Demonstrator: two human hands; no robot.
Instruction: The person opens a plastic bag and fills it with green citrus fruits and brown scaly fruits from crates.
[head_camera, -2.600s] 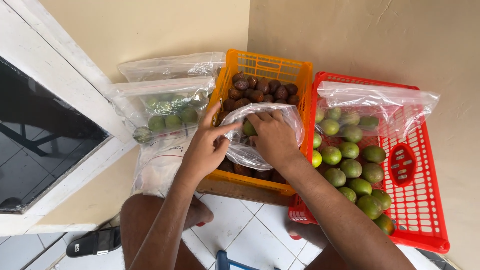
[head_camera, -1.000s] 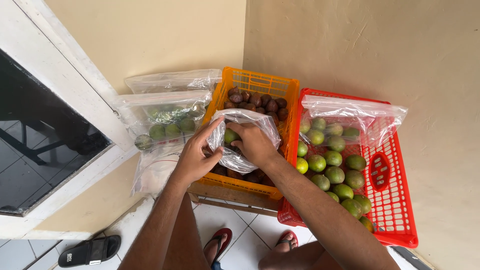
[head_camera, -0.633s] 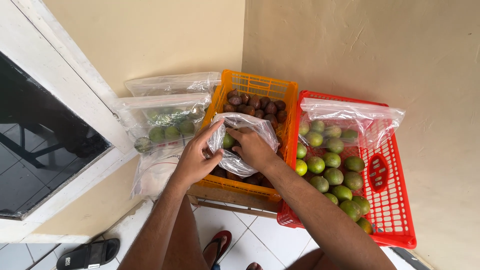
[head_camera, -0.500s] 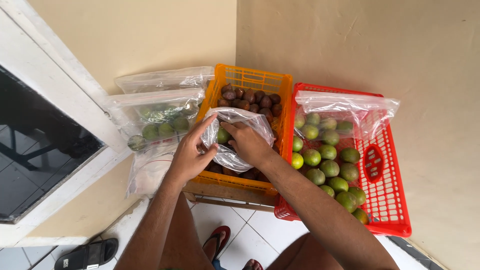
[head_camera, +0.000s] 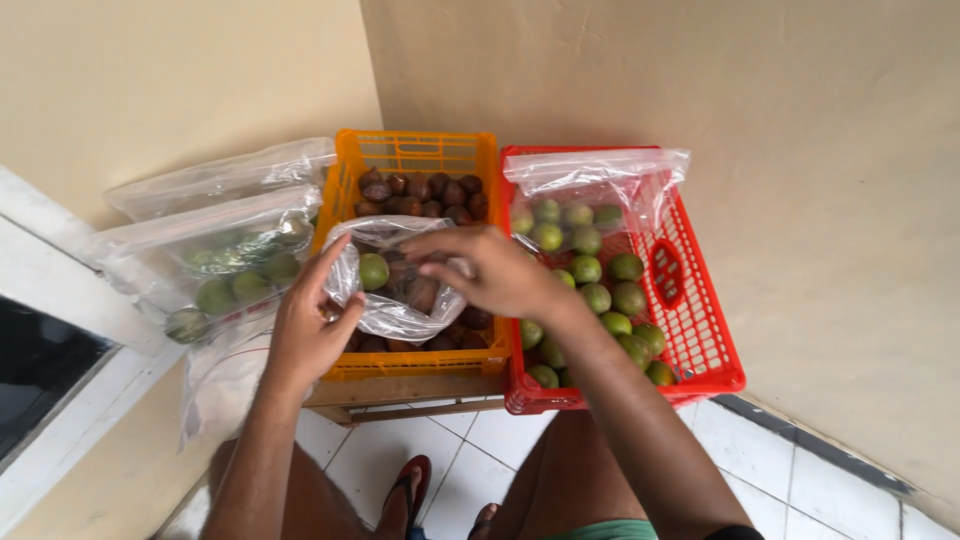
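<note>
Left hand (head_camera: 308, 330) and right hand (head_camera: 490, 268) both pinched the rim of a clear plastic bag (head_camera: 395, 300) holding a green fruit (head_camera: 373, 271), bag resting over brown fruit in the orange crate (head_camera: 420, 155), red crate (head_camera: 700, 320) of green fruit alongside, filled bags (head_camera: 215, 250) leaning left.

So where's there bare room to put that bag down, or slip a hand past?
Free: the red crate's right strip beside the limes, and floor tiles by the wall. Crowded: the orange crate is full of brown fruit, with both the left hand and right hand on the bag over it; filled bags block the left.
</note>
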